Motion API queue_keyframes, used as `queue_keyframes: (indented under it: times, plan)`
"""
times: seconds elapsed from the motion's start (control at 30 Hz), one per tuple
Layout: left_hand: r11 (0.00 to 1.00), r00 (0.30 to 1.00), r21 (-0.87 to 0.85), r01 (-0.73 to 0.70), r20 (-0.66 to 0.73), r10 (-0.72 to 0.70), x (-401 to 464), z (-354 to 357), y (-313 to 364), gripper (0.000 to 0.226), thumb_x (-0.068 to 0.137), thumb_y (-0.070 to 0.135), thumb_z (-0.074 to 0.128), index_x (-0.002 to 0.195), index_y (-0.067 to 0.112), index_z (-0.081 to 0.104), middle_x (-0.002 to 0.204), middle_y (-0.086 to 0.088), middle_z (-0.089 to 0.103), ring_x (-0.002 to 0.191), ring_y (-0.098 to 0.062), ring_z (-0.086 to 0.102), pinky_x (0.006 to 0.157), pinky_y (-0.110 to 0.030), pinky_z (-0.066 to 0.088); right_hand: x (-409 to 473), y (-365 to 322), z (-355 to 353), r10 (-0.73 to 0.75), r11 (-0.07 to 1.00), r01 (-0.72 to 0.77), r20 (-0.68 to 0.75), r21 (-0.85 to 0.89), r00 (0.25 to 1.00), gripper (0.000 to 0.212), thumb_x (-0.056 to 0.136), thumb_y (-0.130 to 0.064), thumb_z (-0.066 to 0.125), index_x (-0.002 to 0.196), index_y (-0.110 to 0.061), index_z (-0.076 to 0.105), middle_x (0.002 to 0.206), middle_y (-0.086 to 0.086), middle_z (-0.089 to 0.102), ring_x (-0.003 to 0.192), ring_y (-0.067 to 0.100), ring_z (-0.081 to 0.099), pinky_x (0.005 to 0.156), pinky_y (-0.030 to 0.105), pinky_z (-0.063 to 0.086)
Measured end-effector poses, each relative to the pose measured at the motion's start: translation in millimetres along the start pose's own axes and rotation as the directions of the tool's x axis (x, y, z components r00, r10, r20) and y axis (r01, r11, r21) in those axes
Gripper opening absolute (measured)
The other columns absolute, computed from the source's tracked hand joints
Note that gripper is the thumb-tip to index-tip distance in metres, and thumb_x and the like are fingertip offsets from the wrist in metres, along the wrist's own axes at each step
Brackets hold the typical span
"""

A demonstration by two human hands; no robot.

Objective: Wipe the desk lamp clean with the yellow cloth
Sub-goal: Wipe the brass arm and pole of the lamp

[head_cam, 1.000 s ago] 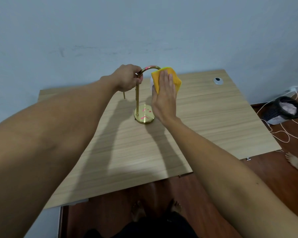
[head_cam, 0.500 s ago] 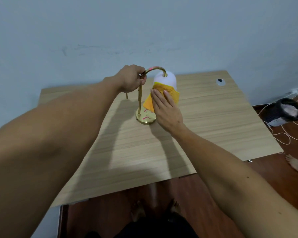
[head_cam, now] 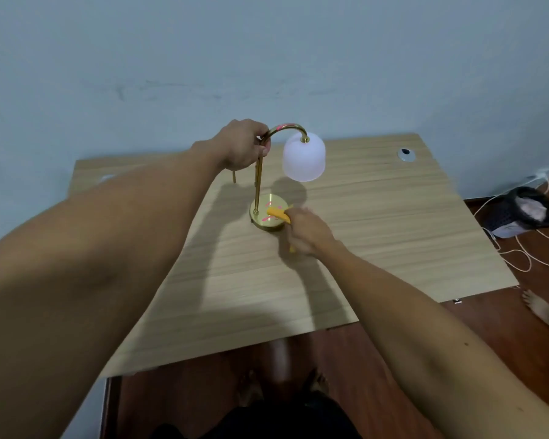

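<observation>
The lamp (head_cam: 258,172) stands on the desk (head_cam: 377,236); the left hand (head_cam: 244,144) grips the top of its stem. Its shade (head_cam: 304,157) hangs right of that hand, above and behind the right hand (head_cam: 308,231), which seems to press the cloth (head_cam: 279,214) on the base (head_cam: 268,217).

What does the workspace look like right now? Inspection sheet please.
Surface: wooden desk, bare apart from the lamp.
Job's things: brass lamp upright, pink marks on its base; white shade uncovered; yellow cloth on the base.
Clutter: nothing seen.
Grippers: left hand grips the lamp's arch; right hand holds the cloth.
Cables: white cords on the floor, right.
Surroundings: pale wall, dark bag, bare foot.
</observation>
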State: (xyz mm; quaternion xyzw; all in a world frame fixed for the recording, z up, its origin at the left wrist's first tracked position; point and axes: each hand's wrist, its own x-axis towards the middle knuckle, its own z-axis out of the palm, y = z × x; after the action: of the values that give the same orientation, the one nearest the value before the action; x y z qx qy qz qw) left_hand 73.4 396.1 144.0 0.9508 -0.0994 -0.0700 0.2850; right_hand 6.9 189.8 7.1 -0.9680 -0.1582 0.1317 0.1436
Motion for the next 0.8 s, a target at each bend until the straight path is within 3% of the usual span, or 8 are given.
queue_keyframes:
  times: [0.07,0.17,0.33,0.4,0.5,0.6,0.73,0.8]
  plan:
    - [1.000,1.000,0.007,0.014,0.006,-0.014,-1,-1,3,0.009,0.092,0.019,0.061,0.092,0.025,0.067,0.100,-0.002,0.073,0.100,-0.023,0.066,0.094,-0.040,0.052,-9,0,-7,0.228,0.854,-0.256,0.116,0.453,0.967,0.022,0.098,-0.024,0.044,0.102,-0.014,0.064,0.109,0.015,0.068,0.102,0.034,0.062,0.085,0.037,0.048]
    - [0.998,0.999,-0.050,0.044,-0.020,-0.045,-4,1,4,0.007,0.092,0.019,0.064,0.094,0.023,0.069,0.102,-0.005,0.073,0.101,-0.023,0.067,0.095,-0.040,0.052,-15,1,-25,0.388,0.356,-0.463,0.322,0.812,0.864,0.020,0.098,-0.022,0.052,0.110,-0.009,0.063,0.114,0.016,0.070,0.105,0.033,0.067,0.096,0.045,0.054]
    - [0.985,0.993,-0.153,0.077,-0.076,-0.090,-12,3,1,0.016,0.092,0.025,0.067,0.099,0.014,0.076,0.100,-0.007,0.076,0.102,-0.024,0.069,0.096,-0.039,0.052,-19,10,-73,0.641,-0.129,-0.260,0.281,0.957,0.715,0.018,0.096,-0.008,0.045,0.103,-0.010,0.061,0.099,0.019,0.067,0.092,0.039,0.068,0.081,0.064,0.057]
    - [0.984,0.994,-0.164,0.074,-0.067,-0.086,-15,1,1,0.019,0.092,0.029,0.067,0.101,0.015,0.078,0.099,-0.007,0.077,0.102,-0.024,0.069,0.097,-0.041,0.052,-18,11,-95,0.776,-0.092,-0.099,0.133,0.991,0.617,0.025,0.094,-0.010,0.041,0.101,-0.009,0.065,0.102,0.018,0.071,0.095,0.038,0.069,0.086,0.058,0.058]
    - [0.979,0.995,-0.189,0.078,-0.042,-0.087,-15,-2,1,0.020,0.091,0.031,0.070,0.098,0.015,0.079,0.098,-0.009,0.077,0.101,-0.027,0.070,0.097,-0.045,0.053,-13,-6,-123,0.785,0.189,0.086,-0.204,0.978,0.585,0.032,0.095,-0.027,0.044,0.113,-0.013,0.067,0.110,0.008,0.073,0.101,0.028,0.069,0.094,0.045,0.057]
    - [0.977,0.996,-0.200,0.070,-0.037,-0.078,-16,-3,0,0.018,0.090,0.030,0.071,0.096,0.015,0.079,0.095,-0.006,0.078,0.099,-0.024,0.071,0.096,-0.044,0.054,-4,-39,-135,0.627,0.413,0.152,-0.401,0.898,0.668,0.034,0.096,-0.038,0.042,0.115,-0.021,0.063,0.110,0.005,0.072,0.102,0.025,0.067,0.094,0.046,0.054]
    - [0.974,0.997,-0.221,0.056,-0.041,-0.067,-17,-1,-1,0.018,0.089,0.028,0.072,0.098,0.013,0.079,0.093,-0.004,0.078,0.096,-0.021,0.072,0.094,-0.040,0.055,17,-75,-125,0.371,0.479,0.227,-0.429,0.848,0.823,0.039,0.100,-0.038,0.041,0.134,-0.026,0.057,0.124,-0.011,0.064,0.117,0.007,0.057,0.106,0.032,0.041]
    - [0.970,0.997,-0.236,0.052,-0.048,-0.066,-17,0,-1,0.017,0.089,0.025,0.072,0.096,0.011,0.079,0.093,-0.007,0.078,0.096,-0.023,0.073,0.093,-0.038,0.055,24,-86,-118,0.281,0.594,0.207,-0.441,0.777,0.852,0.047,0.098,-0.045,0.039,0.135,-0.020,0.055,0.136,-0.003,0.058,0.129,0.012,0.049,0.110,0.033,0.033]
